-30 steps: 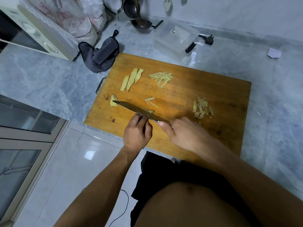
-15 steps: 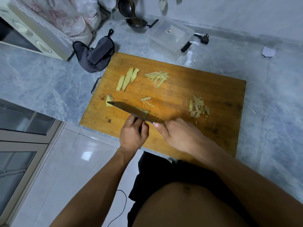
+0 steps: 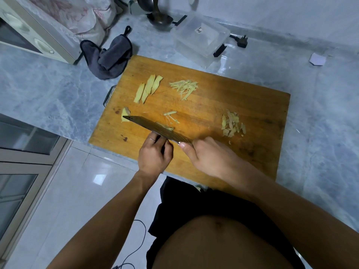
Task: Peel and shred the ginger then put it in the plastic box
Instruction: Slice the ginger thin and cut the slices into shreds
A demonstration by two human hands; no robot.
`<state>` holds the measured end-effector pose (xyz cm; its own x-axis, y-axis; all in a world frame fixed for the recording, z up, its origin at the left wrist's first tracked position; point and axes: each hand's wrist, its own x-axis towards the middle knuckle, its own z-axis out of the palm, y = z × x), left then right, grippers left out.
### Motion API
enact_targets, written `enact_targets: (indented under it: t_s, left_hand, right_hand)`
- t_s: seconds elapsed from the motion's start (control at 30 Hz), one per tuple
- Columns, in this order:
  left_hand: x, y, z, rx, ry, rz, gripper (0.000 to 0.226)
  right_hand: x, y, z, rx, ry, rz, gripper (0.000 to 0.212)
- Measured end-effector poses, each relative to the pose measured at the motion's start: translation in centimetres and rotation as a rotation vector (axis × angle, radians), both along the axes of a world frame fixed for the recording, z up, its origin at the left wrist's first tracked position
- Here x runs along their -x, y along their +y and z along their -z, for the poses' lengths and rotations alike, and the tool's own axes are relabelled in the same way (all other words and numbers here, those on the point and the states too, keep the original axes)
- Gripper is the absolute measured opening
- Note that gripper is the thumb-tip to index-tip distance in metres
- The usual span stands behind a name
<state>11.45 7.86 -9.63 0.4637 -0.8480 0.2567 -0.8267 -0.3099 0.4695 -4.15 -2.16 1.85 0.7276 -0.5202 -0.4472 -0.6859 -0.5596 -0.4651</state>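
A wooden cutting board (image 3: 223,98) lies on the marble counter. On it are three long ginger slices (image 3: 148,90), a pile of ginger shreds (image 3: 184,88), a few loose shreds (image 3: 171,116), a small ginger end piece (image 3: 125,114) and a heap of peel scraps (image 3: 232,125). My right hand (image 3: 211,158) grips the handle of a cleaver (image 3: 153,126), thumb against the blade. My left hand (image 3: 154,156) curls its fingers onto a ginger slice (image 3: 165,128) at the blade's near side; the fingertips are hidden. The clear plastic box (image 3: 202,38) stands beyond the board.
A grey cloth (image 3: 108,57) lies left of the board's far corner. A ladle (image 3: 160,18) and a power plug (image 3: 241,42) sit by the back wall, an oven (image 3: 29,35) at far left, a paper scrap (image 3: 317,59) at right. The counter edge runs under my hands.
The view has shifted slightly. Both hands and the cleaver stay at the same spot on the board, over the same ginger slice.
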Motion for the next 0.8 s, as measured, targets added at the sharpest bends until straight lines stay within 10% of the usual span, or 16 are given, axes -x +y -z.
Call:
enact_targets:
  t_s: [0.8]
  left_hand:
    - [0.0,0.1,-0.3,0.0,0.0,-0.008,0.027]
  right_hand:
    - [-0.5,-0.4,-0.4,0.001,-0.018,-0.03,0.059]
